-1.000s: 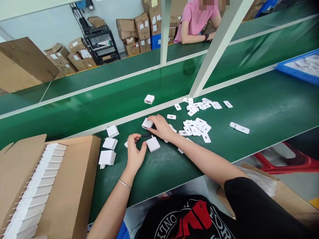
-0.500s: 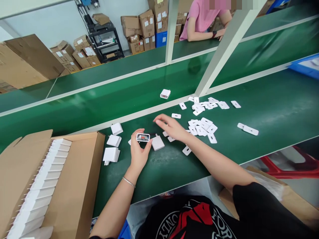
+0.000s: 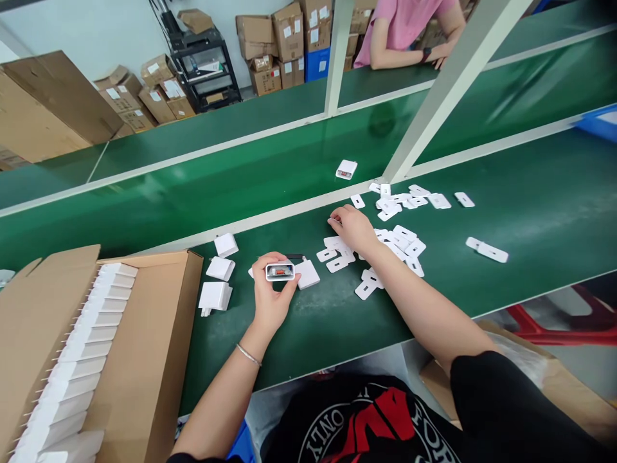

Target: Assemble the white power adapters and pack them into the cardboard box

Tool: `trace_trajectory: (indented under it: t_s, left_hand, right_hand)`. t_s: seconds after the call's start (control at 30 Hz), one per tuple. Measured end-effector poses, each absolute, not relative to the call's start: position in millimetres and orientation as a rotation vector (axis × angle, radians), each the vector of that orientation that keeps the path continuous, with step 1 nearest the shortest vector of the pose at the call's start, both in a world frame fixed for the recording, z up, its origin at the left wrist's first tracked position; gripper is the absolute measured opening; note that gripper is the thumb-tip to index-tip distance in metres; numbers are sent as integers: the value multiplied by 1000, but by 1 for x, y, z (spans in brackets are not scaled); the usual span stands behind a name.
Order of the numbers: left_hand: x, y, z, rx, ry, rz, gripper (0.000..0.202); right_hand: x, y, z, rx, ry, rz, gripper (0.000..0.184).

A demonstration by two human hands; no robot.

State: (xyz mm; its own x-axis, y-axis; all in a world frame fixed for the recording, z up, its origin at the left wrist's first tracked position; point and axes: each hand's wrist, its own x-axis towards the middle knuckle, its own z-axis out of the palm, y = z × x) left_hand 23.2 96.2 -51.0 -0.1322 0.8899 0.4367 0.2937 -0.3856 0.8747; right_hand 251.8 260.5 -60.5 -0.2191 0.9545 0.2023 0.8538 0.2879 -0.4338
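Observation:
My left hand (image 3: 272,297) is closed around a white charger housing (image 3: 280,272), whose open end faces up and shows a red-orange port part inside. Just right of it, a white charger (image 3: 308,274) lies on the green bench, with a thin dark tool (image 3: 294,256) behind. My right hand (image 3: 351,226) is pinched at the back of the loose plates; a sliver of a white cover plate (image 3: 333,220) shows at its fingertips, mostly hidden. More slotted cover plates (image 3: 338,263) lie beside and beneath this wrist.
White chargers (image 3: 220,269) stand left of my left hand. An open cardboard box (image 3: 166,347) holds a row of chargers. One housing (image 3: 346,170) rests beyond the white rail. More plates (image 3: 439,201) lie near the slanted post (image 3: 434,103). A person in pink (image 3: 400,38) leans across the bench.
My right hand has moved right and back, from open above the bench to pinched at a cover plate. My left hand still holds the housing, tilted slightly more toward me.

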Motion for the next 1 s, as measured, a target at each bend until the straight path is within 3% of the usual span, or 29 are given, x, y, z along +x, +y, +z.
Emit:
trace_trajectory:
  t_s: [0.17,0.37,0.53,0.8,0.9,1.0]
  left_hand:
    - [24,95,-48,1698,1280,1587,42]
    - [22,94,-51,1519,1527,1447,40]
    - [21,94,-49,1455,1589,1390,41]
    - [20,94,-46,1561,1570,1323,37]
    - [19,92,-51,1599,1489,1296,33]
    - [21,91,-56,1580,1448,1326,42]
  right_hand:
    - [255,261,-61,-1684,-2049,249,41]
    - [259,259,-68,-1768,-2107,83,25]
    - [255,254,-54,-1807,-2097,153,19]
    - [212,199,-17,-996,-1932,609,13]
    - [197,174,-16,-814,-1968,712,16]
    - [189,159,-19,-745,-1990,751,19]
